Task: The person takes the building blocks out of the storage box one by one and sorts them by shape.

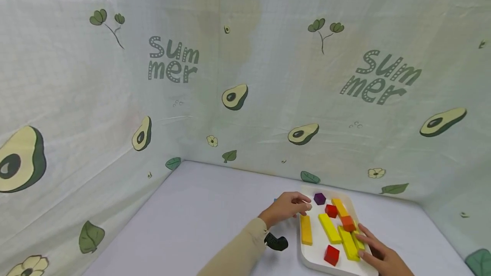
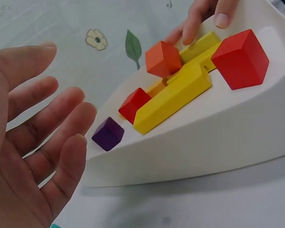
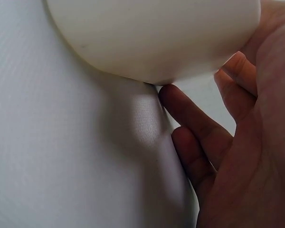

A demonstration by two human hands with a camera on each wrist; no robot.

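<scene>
A white tray holds wooden-looking blocks: a purple block, a red cube near the far end, another red cube near the front, an orange cube and several long yellow blocks. My left hand hovers over the tray's left edge with fingers relaxed and nothing in them; an orange-yellow block lies just below it. On the opposite side, my right hand grips the tray's rim. Some of its fingers touch the outer wall, others reach inside beside the yellow blocks.
A black curved object lies left of the tray, partly behind the left sleeve. Something blue shows behind the left hand. Printed cloth walls rise behind and to the left of the white table.
</scene>
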